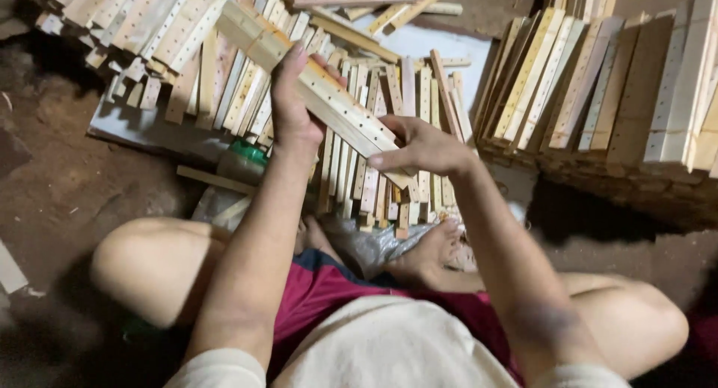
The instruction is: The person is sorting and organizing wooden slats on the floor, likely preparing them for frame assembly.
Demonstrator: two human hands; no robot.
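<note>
Seated cross-legged on a dirt floor (75,193). Left hand (293,96) wrapped round a bundle of drilled wooden slats (329,96), held aloft; right hand (422,145) pinching its lower end. Could slip apart if loosely gripped. Beyond, loose slats (374,178) scattered, stacked slats (598,81) probably leaning on brick.

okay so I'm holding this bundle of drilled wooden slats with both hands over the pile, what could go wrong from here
1. The bundle of slats is long and tilted; the left hand grips mid-length and the right hand the near end, so a loose slat could slide out onto the bare feet below.
2. Bare fingers on raw-cut wood may pick up splinters.
3. The leaning stack of slats on the right might topple if bumped.
</note>
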